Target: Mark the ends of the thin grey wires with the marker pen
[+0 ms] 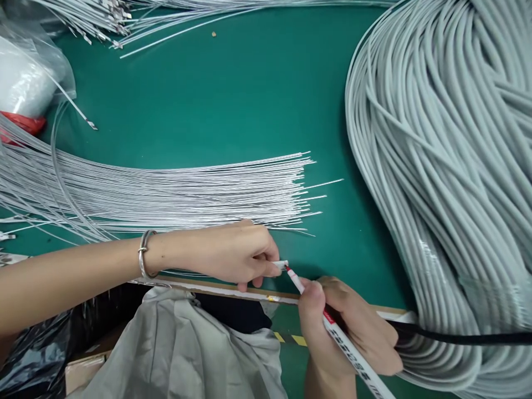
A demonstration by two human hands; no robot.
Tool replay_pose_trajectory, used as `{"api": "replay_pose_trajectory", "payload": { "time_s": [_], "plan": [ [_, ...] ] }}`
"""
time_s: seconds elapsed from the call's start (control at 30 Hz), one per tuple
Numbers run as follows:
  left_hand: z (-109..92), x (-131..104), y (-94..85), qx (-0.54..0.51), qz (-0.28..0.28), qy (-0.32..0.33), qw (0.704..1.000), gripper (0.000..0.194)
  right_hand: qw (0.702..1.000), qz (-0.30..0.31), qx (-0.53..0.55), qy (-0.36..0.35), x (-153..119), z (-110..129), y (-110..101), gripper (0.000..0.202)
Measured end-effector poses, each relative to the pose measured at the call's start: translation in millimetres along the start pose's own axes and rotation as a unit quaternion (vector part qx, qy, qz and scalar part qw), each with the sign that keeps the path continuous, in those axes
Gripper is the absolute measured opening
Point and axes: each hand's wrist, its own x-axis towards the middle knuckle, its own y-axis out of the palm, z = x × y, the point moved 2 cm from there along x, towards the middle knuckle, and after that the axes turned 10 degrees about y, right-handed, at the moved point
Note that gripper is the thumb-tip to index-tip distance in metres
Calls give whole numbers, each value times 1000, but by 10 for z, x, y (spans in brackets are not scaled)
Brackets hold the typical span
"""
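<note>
My left hand, with a silver bracelet at the wrist, pinches a small white piece between thumb and fingertips near the front edge of the green table. In my right hand is a white marker pen with a red band, its red tip at the end of the white piece. What joins the piece inside my left hand is hidden. Just beyond my left hand lies a spread bundle of thin white wires, their ends pointing right.
A thick coil of grey cable fills the right side of the green table. More wires with terminals lie at the back left, beside a clear plastic bag. Grey cloth hangs below the front edge.
</note>
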Motion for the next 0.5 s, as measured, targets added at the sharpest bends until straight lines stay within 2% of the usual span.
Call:
{"api": "replay_pose_trajectory", "payload": {
  "time_s": [0.07,0.43,0.5],
  "plan": [
    [-1,1,0,-1,0,2,1000,35,999,-28,24,1,-1,13,-3,20],
    [9,0,4,-6,1,7,1000,37,997,20,76,-14,-21,-14,-27,26],
    [29,-1,10,-12,4,8,1000,37,996,5,93,-13,-42,-29,-34,23]
  ]
}}
